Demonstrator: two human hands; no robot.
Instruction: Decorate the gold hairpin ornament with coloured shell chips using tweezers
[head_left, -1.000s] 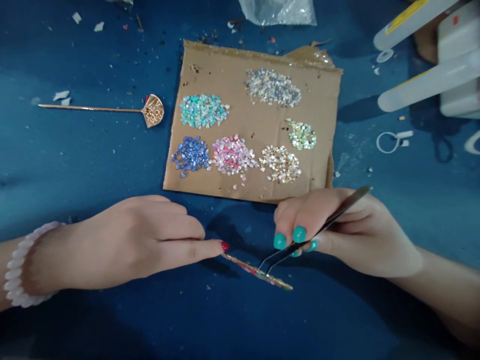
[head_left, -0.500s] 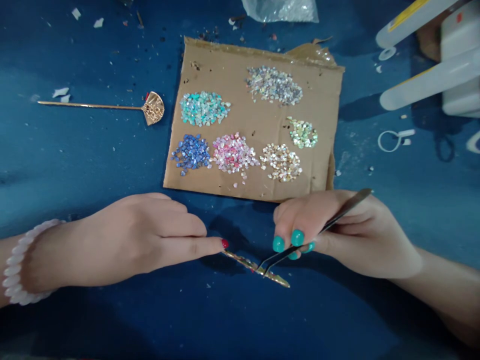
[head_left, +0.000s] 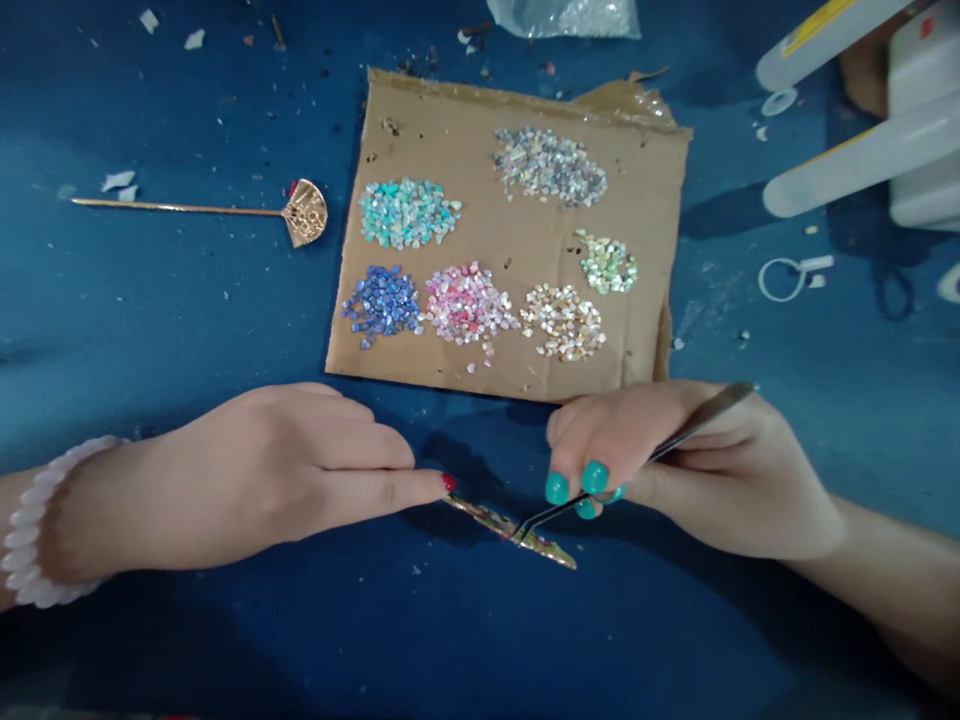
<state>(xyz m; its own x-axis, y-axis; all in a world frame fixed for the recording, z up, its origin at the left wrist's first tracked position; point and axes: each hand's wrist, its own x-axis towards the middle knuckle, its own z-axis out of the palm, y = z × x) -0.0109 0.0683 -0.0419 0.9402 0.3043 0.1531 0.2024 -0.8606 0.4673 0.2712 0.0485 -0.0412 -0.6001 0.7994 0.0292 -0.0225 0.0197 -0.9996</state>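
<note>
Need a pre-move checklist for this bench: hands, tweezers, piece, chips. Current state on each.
1. Left hand grip on the gold-edged piece: ok, fingertips at one end; thumb hidden.
2. Right hand grip on the tweezers: ok, held between the fingers.
3. Tweezer tips at the piece: ok, they meet it in this view; contact pressure not visible.
4. Chip between the tips: cannot tell, too small.
5. Blue heap and pink heap well separated: not ok, their edges nearly meet.
6. Fan-headed stick away from both hands: ok, it lies left of the cardboard.
</note>
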